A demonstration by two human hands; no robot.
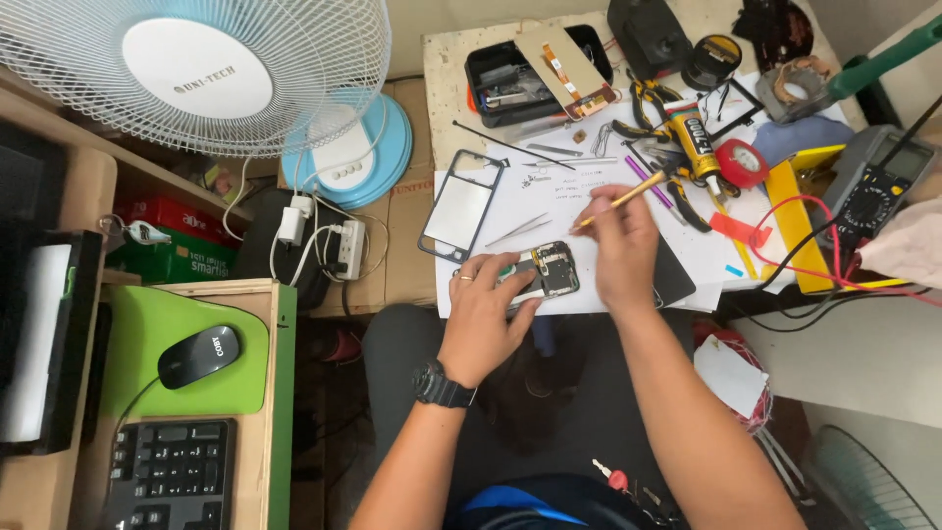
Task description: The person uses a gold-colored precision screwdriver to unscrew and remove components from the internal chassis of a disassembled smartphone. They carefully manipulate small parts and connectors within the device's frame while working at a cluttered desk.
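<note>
My left hand (488, 319), with a ring and a black wristwatch, presses down on an opened phone (549, 272) whose circuit board shows, at the near edge of a white sheet. My right hand (623, 253) hovers just right of the phone and grips a thin yellow-handled tool (628, 199) that slants up to the right. Metal tweezers (518, 230) lie on the paper just beyond the phone. A phone back frame (461, 207) lies to the left of them.
The small worktable (442, 59) holds a black parts tray (510, 83), glue tube (695, 137), red tape roll (743, 162), pliers and a multimeter (876, 186) with red leads. A standing fan (196, 74) is far left; a mouse (198, 355) and keyboard (172, 476) sit near left.
</note>
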